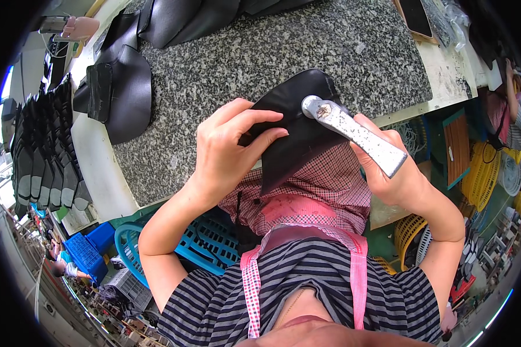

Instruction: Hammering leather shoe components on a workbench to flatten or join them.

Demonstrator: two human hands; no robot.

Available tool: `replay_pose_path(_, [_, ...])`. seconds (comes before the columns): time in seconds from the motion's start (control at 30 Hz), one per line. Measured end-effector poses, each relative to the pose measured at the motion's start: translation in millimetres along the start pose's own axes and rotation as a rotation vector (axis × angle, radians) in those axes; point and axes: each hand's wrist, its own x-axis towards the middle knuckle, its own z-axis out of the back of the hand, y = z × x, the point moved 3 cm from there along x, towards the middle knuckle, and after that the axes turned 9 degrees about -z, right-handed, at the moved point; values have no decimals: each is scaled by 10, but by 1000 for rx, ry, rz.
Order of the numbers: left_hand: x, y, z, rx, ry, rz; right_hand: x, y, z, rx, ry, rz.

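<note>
My left hand [223,141] holds the left side of a black leather piece [301,144] between thumb and fingers. The piece lies over the near edge of a speckled granite slab [231,75], its lower corner hanging past that edge. My right hand [391,173] is closed round a worn metal hammer [359,133]. The round hammer face rests on or just above the leather, near its upper middle; I cannot tell whether they touch. The handle is mostly hidden by my right hand.
Black leather pieces [188,20] lie along the slab's far edge, and more [127,95] at its left. Stacked dark pieces [46,150] stand far left. A phone-like dark slab [415,17] lies far right. Blue [208,240] and yellow baskets [481,173] sit below the table.
</note>
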Motion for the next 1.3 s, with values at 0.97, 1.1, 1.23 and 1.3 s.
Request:
replay_pose_path(0.97, [202,52,96,-203,220,278,124,205,63,41,26,179])
replay_pose_path(1.1, [162,95,209,-79,21,225,89,7,282,-10,-227,275])
replay_pose_path(1.23, [96,125,109,38,-191,238,-79,-138,502,217,-402,64])
replay_pose_path(1.3, [132,-31,-137,-1,-204,188,-144,-156,490,323,-298,24])
